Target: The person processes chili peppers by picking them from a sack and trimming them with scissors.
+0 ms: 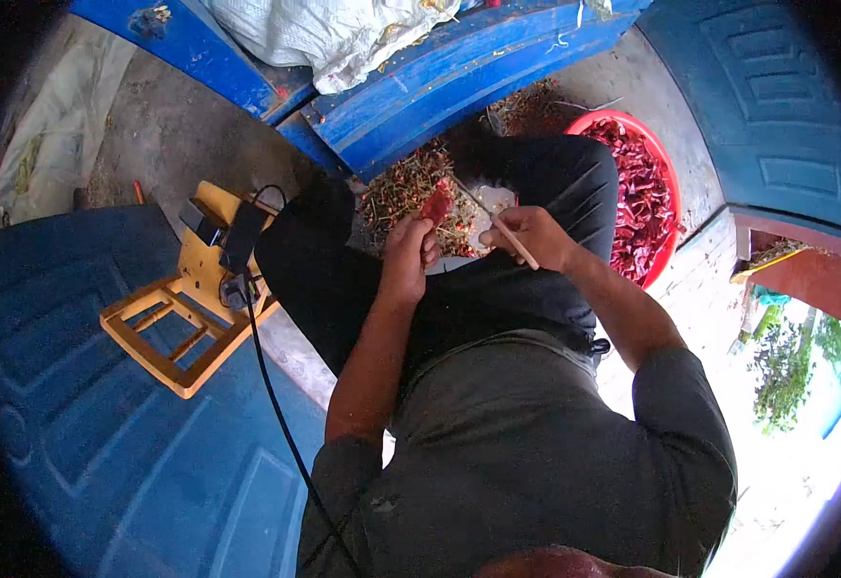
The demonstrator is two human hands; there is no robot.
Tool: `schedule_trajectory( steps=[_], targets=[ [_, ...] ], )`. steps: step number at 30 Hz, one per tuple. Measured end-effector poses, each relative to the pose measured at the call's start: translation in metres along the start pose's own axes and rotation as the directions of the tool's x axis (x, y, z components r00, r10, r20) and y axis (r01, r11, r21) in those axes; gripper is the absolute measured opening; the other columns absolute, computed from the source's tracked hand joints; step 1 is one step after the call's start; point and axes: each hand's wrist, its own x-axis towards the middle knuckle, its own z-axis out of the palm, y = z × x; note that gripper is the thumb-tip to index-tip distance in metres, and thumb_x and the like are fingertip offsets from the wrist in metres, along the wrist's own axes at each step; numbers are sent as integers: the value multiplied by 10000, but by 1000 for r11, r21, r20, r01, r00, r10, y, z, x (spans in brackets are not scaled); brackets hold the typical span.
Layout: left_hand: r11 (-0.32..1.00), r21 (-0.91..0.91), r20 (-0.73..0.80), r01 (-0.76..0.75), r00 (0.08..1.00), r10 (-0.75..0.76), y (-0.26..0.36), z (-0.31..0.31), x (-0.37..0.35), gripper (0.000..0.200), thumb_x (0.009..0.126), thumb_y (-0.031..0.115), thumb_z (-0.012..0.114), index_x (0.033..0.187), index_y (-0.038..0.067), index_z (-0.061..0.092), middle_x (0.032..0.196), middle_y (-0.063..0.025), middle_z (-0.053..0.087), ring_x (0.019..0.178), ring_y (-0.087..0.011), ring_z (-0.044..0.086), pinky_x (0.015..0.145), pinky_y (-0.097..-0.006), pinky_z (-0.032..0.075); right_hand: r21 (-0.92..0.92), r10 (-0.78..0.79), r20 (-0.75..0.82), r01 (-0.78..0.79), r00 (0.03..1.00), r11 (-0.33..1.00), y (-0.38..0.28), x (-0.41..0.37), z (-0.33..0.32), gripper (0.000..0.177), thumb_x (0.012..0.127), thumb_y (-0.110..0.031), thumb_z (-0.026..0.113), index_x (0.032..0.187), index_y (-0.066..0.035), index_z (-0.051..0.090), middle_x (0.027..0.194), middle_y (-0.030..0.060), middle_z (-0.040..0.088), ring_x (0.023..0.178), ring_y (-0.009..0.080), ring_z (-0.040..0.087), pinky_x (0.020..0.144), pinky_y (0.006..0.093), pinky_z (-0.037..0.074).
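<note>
Between the knees, my left hand is closed on a dark red chili pepper, which sticks up past its thumb and fingers. My right hand grips a thin stick-like tool with a pale handle; its thin dark shaft points up and left toward the pepper. The shaft's tip lies close to the pepper, and whether they touch I cannot tell. Beneath both hands is a heap of stems and red and yellowish bits.
A red basin full of dried red chilies stands right of the right knee. Ahead is a blue wooden table bearing a white sack. A yellow wooden chair with black devices and a cable is at the left.
</note>
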Motion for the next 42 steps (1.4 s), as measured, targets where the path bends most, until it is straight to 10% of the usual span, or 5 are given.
schedule_trajectory(
  steps=[20, 25, 28, 36, 42],
  targets=[
    [1000, -13, -55, 23, 998, -24, 0, -7, 3, 73, 972, 162, 529, 941, 102, 501, 662, 29, 440, 531, -84, 397, 469, -260, 330, -798, -751, -239, 316, 616, 513, -81, 234, -374, 278, 901, -309, 681, 1031, -72, 744, 840, 39, 711, 750, 104, 650, 679, 271, 511],
    [999, -35, -71, 8, 997, -10, -5, -13, 12, 98, 930, 189, 584, 919, 113, 523, 648, 53, 432, 514, -61, 396, 450, -235, 293, -473, -529, -766, 238, 365, 849, -146, 151, -252, 445, 924, -459, 607, 1127, -76, 702, 963, 140, 734, 858, 282, 712, 767, 372, 541],
    [999, 5, -62, 54, 997, -54, 4, -2, 13, 99, 938, 199, 575, 937, 110, 530, 654, 53, 428, 515, -62, 392, 454, -237, 296, -212, -382, -236, 337, 893, 918, -116, 92, -129, 388, 936, -355, 654, 1162, -39, 662, 1106, 103, 706, 993, 202, 648, 881, 374, 512],
    [987, 134, -101, 93, 992, -79, -1, 0, 3, 166, 937, 198, 598, 1058, 85, 584, 675, 51, 399, 552, -77, 378, 489, -274, 306, 174, -370, 69, 354, 926, 919, -2, 83, 29, 307, 912, -133, 725, 1181, -5, 654, 1026, 71, 695, 920, 113, 632, 789, 284, 526],
    [988, 141, -59, 58, 997, -50, -3, -1, 0, 153, 934, 168, 598, 1044, 62, 598, 687, 42, 426, 555, -76, 386, 488, -266, 315, -38, -340, -595, 397, 728, 917, -28, 17, -82, 162, 919, -130, 708, 1053, -38, 719, 978, 35, 709, 846, 115, 638, 737, 262, 522]
  ],
)
